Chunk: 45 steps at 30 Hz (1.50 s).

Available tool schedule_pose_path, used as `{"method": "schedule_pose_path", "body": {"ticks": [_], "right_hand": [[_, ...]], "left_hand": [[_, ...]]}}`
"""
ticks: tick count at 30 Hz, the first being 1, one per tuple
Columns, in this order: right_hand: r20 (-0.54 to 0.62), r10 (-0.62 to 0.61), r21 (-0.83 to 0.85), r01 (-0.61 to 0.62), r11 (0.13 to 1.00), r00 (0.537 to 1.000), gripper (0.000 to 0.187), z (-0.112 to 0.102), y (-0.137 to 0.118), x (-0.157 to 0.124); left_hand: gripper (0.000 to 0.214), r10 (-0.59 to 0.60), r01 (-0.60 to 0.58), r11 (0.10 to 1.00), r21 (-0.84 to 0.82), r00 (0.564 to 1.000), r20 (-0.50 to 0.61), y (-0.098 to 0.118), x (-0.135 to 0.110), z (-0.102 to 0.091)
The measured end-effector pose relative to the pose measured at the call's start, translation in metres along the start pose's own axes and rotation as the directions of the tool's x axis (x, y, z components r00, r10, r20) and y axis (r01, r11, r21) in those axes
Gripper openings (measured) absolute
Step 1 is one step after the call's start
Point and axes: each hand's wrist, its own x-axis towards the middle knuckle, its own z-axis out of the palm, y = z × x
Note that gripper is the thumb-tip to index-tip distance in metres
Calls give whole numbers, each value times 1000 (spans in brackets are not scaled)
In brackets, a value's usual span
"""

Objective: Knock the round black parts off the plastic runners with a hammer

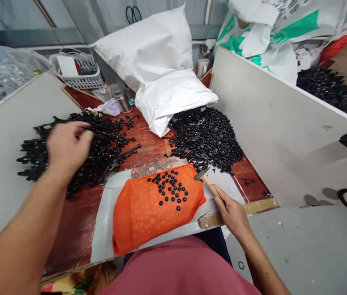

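Observation:
My right hand [233, 213] is wrapped round the wooden handle of a small hammer [212, 185]. Its dull green head rests over the right edge of an orange cloth [149, 217] spread on a pale board. Scattered on the cloth are several small round black plastic pieces [172, 189]. On the left, my left hand [69, 143] is over a heap of black branched plastic parts [102, 139]. Its fingers are curled with thumb and forefinger close together; blur hides what they hold, if anything.
A white sack [173, 94] lies open beside a large pile of small black pieces [213, 137]. Pale panels [278, 123] wall the reddish wooden table [151, 141] on both sides. A grey basket [79, 71], a glass jar [120, 98] and a mug [202, 66] stand at the back.

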Motion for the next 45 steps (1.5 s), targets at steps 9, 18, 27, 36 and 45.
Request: {"method": "schedule_pose_path", "body": {"ticks": [9, 18, 27, 36, 45], "right_hand": [[76, 28, 30, -30, 999, 997, 46, -6, -7, -1], [99, 35, 51, -41, 998, 994, 46, -6, -6, -3], [110, 55, 31, -59, 998, 992, 47, 0, 0, -4], [77, 58, -17, -57, 998, 995, 46, -1, -1, -3], [113, 44, -77, -35, 996, 993, 48, 1, 6, 0]], "left_hand": [[27, 780, -498, 598, -627, 540, 316, 248, -72, 110], [24, 876, -798, 473, -373, 381, 295, 321, -77, 150], [10, 549, -47, 611, -790, 745, 380, 298, -41, 137], [7, 280, 521, 321, -791, 746, 604, 291, -33, 123], [32, 341, 148, 727, -671, 770, 539, 116, -72, 28]]}}
